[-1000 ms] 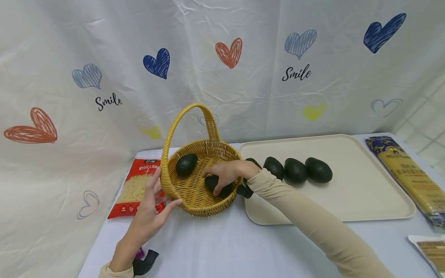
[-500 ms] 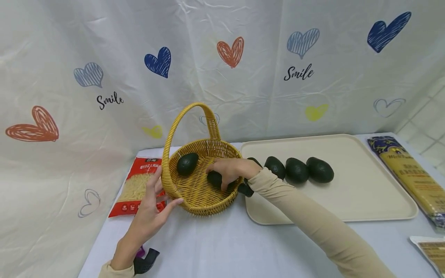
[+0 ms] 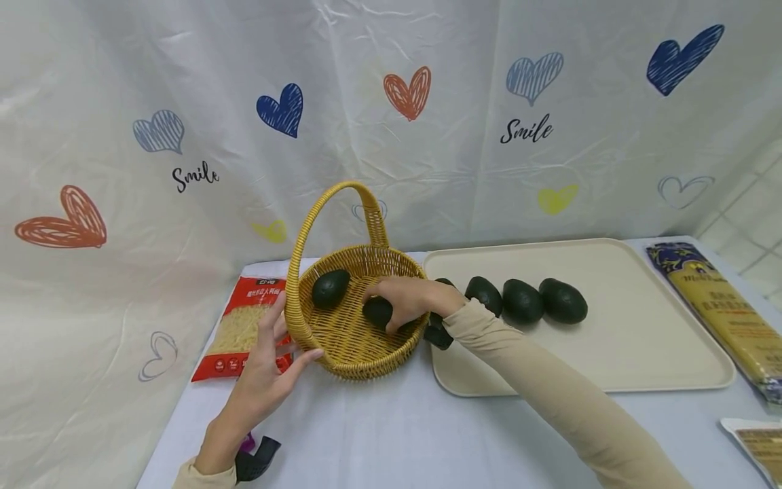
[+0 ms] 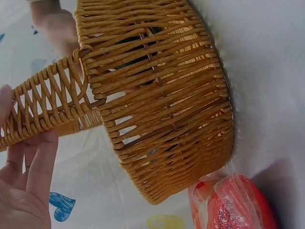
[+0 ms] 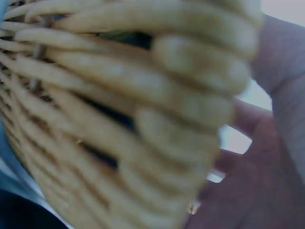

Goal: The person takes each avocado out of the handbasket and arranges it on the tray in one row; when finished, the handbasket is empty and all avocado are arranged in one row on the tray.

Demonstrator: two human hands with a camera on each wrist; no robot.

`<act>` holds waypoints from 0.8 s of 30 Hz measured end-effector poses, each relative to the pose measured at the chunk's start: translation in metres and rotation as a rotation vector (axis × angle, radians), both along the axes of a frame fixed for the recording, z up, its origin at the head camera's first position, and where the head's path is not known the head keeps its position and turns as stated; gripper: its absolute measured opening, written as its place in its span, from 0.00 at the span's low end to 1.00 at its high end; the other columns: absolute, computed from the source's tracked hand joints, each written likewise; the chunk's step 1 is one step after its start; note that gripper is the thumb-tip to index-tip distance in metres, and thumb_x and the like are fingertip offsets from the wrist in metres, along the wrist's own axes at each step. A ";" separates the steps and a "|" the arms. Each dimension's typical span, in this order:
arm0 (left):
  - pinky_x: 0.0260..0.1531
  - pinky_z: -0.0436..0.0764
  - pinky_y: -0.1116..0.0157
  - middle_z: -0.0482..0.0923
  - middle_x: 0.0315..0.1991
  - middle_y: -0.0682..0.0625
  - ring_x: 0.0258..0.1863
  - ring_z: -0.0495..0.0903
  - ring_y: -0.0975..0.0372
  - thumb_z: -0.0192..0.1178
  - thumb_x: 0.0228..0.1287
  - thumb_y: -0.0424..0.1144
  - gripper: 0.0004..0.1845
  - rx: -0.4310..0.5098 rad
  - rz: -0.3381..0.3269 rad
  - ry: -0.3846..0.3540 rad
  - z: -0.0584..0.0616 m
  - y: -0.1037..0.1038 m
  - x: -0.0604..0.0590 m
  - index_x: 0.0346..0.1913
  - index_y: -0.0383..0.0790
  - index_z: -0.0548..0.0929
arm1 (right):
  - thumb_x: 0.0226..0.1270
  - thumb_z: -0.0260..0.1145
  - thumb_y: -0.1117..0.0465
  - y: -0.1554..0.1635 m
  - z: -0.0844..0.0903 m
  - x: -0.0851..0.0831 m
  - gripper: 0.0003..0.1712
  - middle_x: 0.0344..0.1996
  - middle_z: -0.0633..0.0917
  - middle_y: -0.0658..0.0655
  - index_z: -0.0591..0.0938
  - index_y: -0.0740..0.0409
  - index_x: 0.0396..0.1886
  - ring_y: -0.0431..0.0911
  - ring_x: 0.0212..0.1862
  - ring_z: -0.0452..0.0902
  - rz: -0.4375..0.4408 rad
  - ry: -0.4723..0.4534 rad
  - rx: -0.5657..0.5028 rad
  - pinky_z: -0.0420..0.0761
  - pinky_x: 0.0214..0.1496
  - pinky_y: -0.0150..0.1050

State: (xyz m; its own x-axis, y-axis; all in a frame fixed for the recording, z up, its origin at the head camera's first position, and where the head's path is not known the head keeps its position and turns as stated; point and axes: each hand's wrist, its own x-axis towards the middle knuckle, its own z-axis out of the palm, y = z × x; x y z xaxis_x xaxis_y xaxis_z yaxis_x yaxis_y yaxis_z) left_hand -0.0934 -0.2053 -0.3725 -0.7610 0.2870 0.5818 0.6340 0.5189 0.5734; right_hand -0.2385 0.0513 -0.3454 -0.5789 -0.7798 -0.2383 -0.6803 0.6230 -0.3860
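Observation:
A yellow wicker basket (image 3: 351,343) with a tall hoop handle (image 3: 299,238) stands left of the tray. At the base of that handle, my left hand (image 3: 264,367) grips it, thumb on one side and fingers on the other, as the left wrist view shows. My right hand (image 3: 406,300) reaches over the right rim into the basket, its fingers curled over a dark green avocado (image 3: 376,311) and partly covering it. Another avocado (image 3: 330,288) lies at the basket's left side. Basket wicker (image 5: 143,86) fills most of the right wrist view, hiding the held avocado.
Several avocados (image 3: 522,301) sit in a row on a beige tray (image 3: 647,333), partly behind the right forearm. A red pasta bag (image 3: 227,339) lies left of the basket. A yellow-and-blue packet (image 3: 711,305) and another packet (image 3: 760,441) lie at the right.
My right hand has shifted the avocado slightly toward the back of the basket. The left hand keeps its grip on the handle.

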 end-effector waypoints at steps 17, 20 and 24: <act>0.53 0.80 0.79 0.68 0.71 0.30 0.66 0.68 0.81 0.75 0.47 0.13 0.66 -0.001 -0.001 0.017 -0.001 0.000 0.000 0.84 0.39 0.45 | 0.60 0.81 0.59 0.129 0.051 0.037 0.40 0.61 0.81 0.57 0.76 0.51 0.72 0.54 0.58 0.78 -0.214 0.021 -0.603 0.87 0.48 0.48; 0.54 0.79 0.80 0.68 0.71 0.29 0.67 0.67 0.82 0.75 0.46 0.13 0.66 -0.002 0.003 0.017 -0.001 0.001 0.000 0.84 0.38 0.45 | 0.62 0.80 0.60 0.166 0.056 0.048 0.41 0.61 0.80 0.58 0.74 0.50 0.74 0.54 0.58 0.79 -0.324 0.034 -0.617 0.88 0.49 0.45; 0.54 0.78 0.81 0.66 0.72 0.29 0.68 0.65 0.83 0.75 0.46 0.13 0.67 -0.006 0.013 0.007 0.000 0.002 0.002 0.84 0.39 0.44 | 0.65 0.78 0.61 0.217 0.052 0.062 0.42 0.62 0.79 0.58 0.71 0.48 0.76 0.44 0.57 0.78 -0.468 0.089 -0.594 0.86 0.49 0.32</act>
